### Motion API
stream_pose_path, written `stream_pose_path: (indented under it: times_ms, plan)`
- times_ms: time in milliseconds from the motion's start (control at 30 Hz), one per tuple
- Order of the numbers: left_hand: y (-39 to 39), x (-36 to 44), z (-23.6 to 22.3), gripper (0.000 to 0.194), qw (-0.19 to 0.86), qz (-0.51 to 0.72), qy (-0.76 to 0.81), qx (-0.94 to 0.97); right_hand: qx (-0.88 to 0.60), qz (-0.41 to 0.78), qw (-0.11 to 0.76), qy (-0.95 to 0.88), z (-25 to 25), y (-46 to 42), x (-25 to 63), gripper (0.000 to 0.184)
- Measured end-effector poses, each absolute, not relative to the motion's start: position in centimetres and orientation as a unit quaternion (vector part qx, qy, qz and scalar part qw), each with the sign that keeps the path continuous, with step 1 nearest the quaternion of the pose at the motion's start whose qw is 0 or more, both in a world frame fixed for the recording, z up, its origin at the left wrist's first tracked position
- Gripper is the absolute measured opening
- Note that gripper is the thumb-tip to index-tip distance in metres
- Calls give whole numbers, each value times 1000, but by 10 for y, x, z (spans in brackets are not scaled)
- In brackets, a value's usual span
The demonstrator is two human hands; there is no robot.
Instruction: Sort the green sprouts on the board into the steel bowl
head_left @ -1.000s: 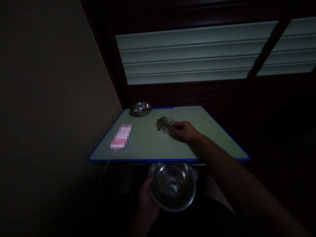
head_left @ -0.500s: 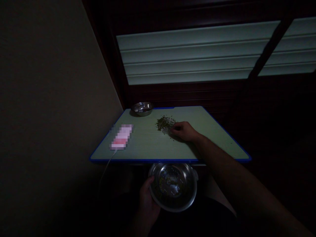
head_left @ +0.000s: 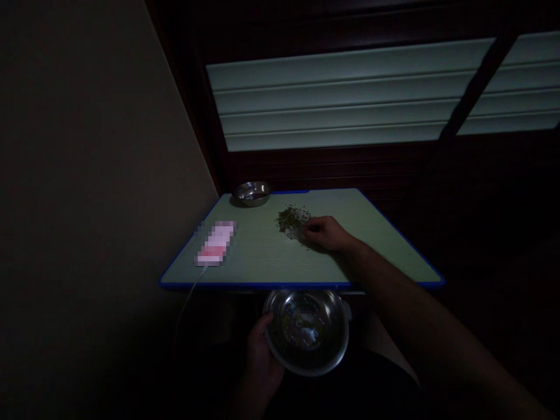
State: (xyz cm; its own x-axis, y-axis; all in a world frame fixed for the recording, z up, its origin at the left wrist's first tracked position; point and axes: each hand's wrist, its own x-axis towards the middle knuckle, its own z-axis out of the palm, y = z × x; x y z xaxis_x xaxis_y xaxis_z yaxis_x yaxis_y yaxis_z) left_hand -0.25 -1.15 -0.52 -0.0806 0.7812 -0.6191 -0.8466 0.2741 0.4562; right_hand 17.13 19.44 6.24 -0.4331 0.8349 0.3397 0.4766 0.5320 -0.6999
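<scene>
My left hand grips the rim of a steel bowl below the table's front edge, thumb over the left side. Greenish bits lie in the bottom of that bowl, too dim to name. On the pale green table is a small spread pile of dark green, grain-like pieces, with a whitish patch among them. My right hand rests at the pile's right side with fingertips pinched together. Whatever sits between those fingertips is too small and dark to make out.
A smaller steel bowl stands at the table's back left corner. A phone, blurred out, lies on the left with a white cable hanging over the front edge. A wall borders the left; slatted panels rise behind.
My right hand stays at the pile's right side, shifting only slightly. The bowl in my left hand keeps its place.
</scene>
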Motion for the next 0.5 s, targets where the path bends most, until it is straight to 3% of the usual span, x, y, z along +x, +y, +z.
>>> stream_pose_path:
  times_ms: [500]
  plan:
    - [-13, -3, -6, 17, 673, 603, 426, -35, -421, 257, 346, -798, 62, 195, 173, 19]
